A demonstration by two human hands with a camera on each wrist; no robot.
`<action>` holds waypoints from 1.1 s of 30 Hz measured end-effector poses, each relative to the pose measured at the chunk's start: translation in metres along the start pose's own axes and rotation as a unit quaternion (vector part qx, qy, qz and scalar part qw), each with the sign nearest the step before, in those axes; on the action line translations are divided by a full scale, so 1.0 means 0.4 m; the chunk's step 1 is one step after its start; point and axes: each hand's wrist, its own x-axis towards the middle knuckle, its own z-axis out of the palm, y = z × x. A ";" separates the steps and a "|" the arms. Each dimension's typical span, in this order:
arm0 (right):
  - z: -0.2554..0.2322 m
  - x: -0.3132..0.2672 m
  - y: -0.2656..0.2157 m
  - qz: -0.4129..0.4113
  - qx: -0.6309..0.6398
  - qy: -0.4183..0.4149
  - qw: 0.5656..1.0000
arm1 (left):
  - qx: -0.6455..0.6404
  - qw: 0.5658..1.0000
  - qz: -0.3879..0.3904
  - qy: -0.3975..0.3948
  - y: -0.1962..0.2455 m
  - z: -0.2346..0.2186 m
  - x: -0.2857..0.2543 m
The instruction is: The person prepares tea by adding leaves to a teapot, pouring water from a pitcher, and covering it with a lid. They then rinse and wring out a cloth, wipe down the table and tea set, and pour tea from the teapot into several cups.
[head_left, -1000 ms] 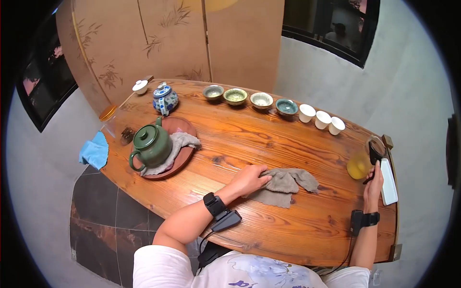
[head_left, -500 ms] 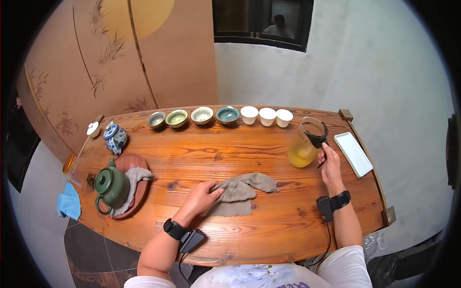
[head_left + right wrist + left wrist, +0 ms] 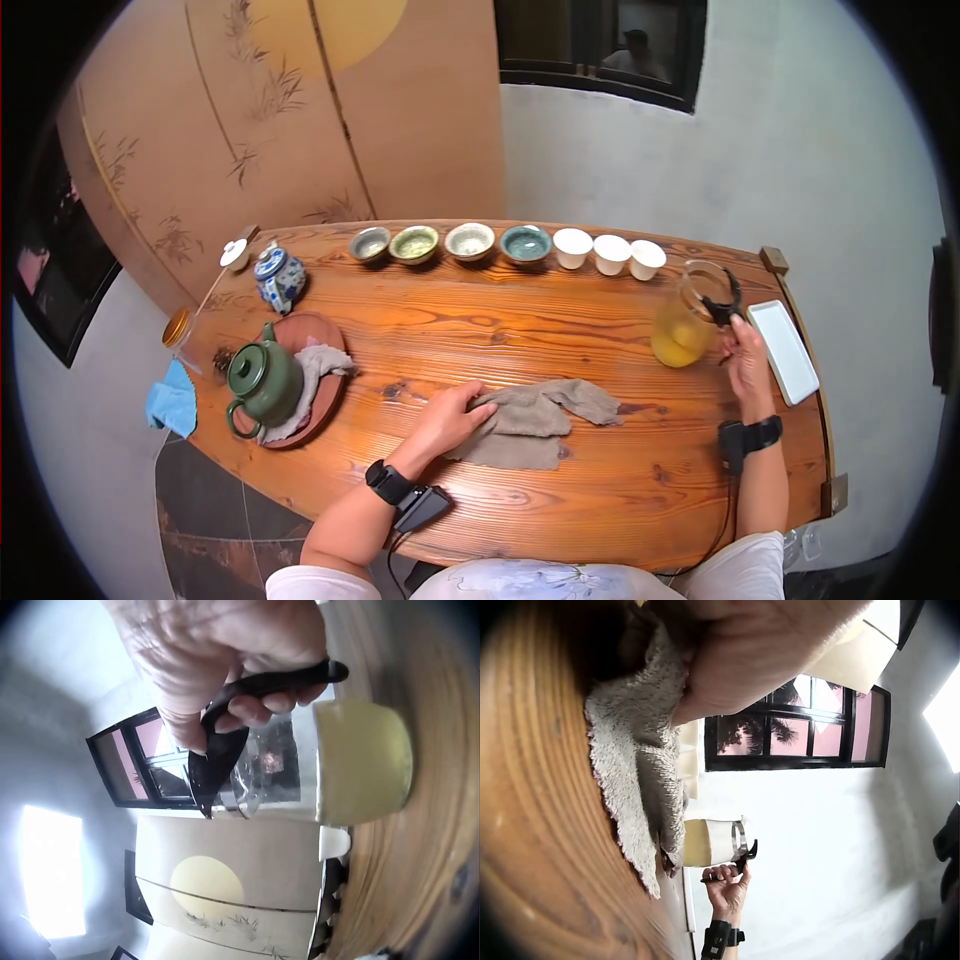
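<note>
Since one second ago, the glass pitcher [image 3: 677, 342] has moved to the left, away from the white rectangular tray [image 3: 784, 355], and the right hand [image 3: 748, 362] has moved together with it. Now the pitcher is upright near the right end of the wooden table [image 3: 450, 325], with yellow liquid in its lower part; I cannot tell whether its base touches the wood. Fingers and thumb of the right hand are clamped around its black handle [image 3: 262, 684].

At the middle of the near side, the left hand [image 3: 440, 425] pinches the left end of the grey-brown towel [image 3: 540, 415], same as before. The rest of this towel lies on the table, crumpled in several folds.

Along the far edge, four small tea bowls [image 3: 470, 240] and three white cups [image 3: 611, 254] stand in one row, and the pitcher is nearest to the last cup on the right. On the left side, the green teapot [image 3: 268, 385] rests on the round brown tray [image 3: 330, 395], beside a folded cloth [image 3: 322, 362]. Behind it stands the blue-and-white teapot [image 3: 280, 280]. One light blue cloth [image 3: 172, 400] hangs at the left edge of the table.
</note>
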 end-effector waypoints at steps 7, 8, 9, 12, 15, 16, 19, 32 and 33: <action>-0.042 0.013 -0.023 0.032 0.002 -0.053 0.998 | 0.096 0.986 0.123 0.050 0.029 -0.004 -0.026; -0.045 0.007 -0.024 0.033 0.005 -0.056 0.998 | 0.110 0.976 0.169 0.086 0.039 -0.007 -0.032; -0.050 -0.001 -0.024 0.026 -0.037 -0.035 0.998 | 0.113 0.976 0.167 0.087 0.052 -0.017 -0.040; -0.056 -0.044 -0.061 0.023 -0.114 -0.009 0.993 | 0.190 0.968 0.149 0.071 0.082 -0.037 -0.050; -0.061 -0.097 -0.098 -0.168 -0.334 0.116 0.920 | 0.185 0.964 0.179 0.058 0.059 -0.051 -0.050; -0.037 -0.124 -0.122 -0.164 -0.337 0.118 0.920 | 0.184 0.969 0.158 0.043 0.051 -0.063 -0.045; 0.064 -0.201 -0.158 -0.110 -0.332 -0.037 0.936 | 0.226 0.970 0.078 0.049 0.021 -0.103 -0.019; 0.375 -0.192 0.004 -0.211 -0.411 -0.385 0.799 | 0.154 0.979 0.130 -0.024 0.033 -0.081 -0.018; 0.375 -0.181 0.006 -0.210 -0.413 -0.383 0.799 | 0.036 0.995 0.085 -0.023 0.050 -0.097 -0.017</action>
